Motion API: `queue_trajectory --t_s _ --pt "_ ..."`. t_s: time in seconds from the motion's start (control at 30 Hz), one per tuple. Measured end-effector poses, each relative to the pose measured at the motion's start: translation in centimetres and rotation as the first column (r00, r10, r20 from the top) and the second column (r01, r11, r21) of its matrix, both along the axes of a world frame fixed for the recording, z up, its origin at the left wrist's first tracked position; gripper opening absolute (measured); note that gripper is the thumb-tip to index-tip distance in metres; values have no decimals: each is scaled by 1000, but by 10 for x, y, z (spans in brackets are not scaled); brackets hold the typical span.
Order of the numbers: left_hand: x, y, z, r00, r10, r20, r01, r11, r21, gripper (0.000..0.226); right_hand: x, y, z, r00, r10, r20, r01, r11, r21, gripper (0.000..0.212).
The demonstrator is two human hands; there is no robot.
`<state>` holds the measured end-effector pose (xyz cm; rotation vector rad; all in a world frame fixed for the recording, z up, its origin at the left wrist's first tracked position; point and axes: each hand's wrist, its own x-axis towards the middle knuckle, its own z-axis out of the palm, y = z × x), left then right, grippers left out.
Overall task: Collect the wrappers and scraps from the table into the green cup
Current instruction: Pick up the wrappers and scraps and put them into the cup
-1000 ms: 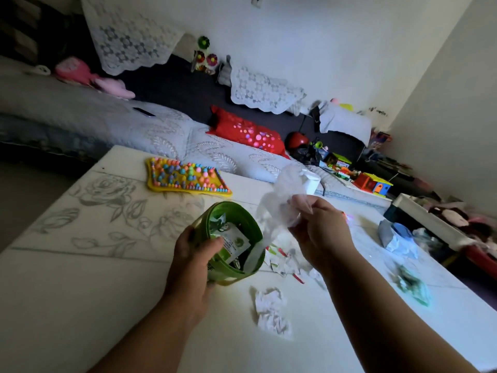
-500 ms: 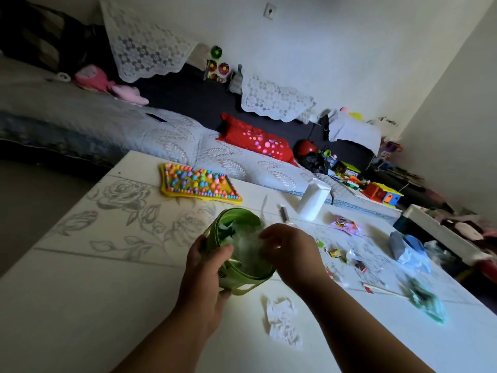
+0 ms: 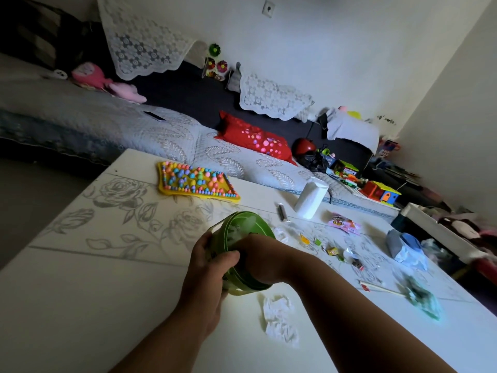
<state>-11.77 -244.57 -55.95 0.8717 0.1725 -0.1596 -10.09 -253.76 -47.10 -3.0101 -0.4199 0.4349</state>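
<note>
The green cup (image 3: 236, 224) is tilted above the white table (image 3: 80, 305), and my left hand (image 3: 207, 267) grips its side. My right hand (image 3: 263, 257) is pushed into the cup's mouth, so its fingers are hidden inside. A pale clear wrapper shows faintly in the cup. A crumpled white paper (image 3: 279, 316) lies just below the cup. To the right lie small coloured scraps (image 3: 332, 251), a pink wrapper (image 3: 343, 222), a thin stick (image 3: 382, 289) and a green wrapper (image 3: 422, 300).
A yellow mat with coloured beads (image 3: 195, 181) lies at the table's far edge. A white container (image 3: 310, 197) and a small dark tube (image 3: 281, 212) stand behind the scraps. A blue-grey bundle (image 3: 406, 246) sits at the right edge. A sofa runs beyond.
My right hand brought the clear wrapper from above the table to the cup and has now sunk into its mouth. My left hand kept holding the cup, tipping it further.
</note>
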Motion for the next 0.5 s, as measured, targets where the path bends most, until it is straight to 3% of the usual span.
queue_trajectory --t_s 0.2,0.37,0.43,0.5 --pt "4 7 2 1000 18 -8 -18 1000 -4 54 -2 0 5 1000 6 -20 -4 995 95 32" --pt "7 10 5 995 76 -57 -81 991 -103 51 4 -11 8 965 -127 232 60 960 275 21" --pt "7 10 6 995 87 -57 -94 988 -120 51 4 -15 9 930 -194 313 86 940 329 28" --pt "7 10 7 995 91 -50 -96 987 -128 51 5 -17 11 910 -290 295 156 901 405 45"
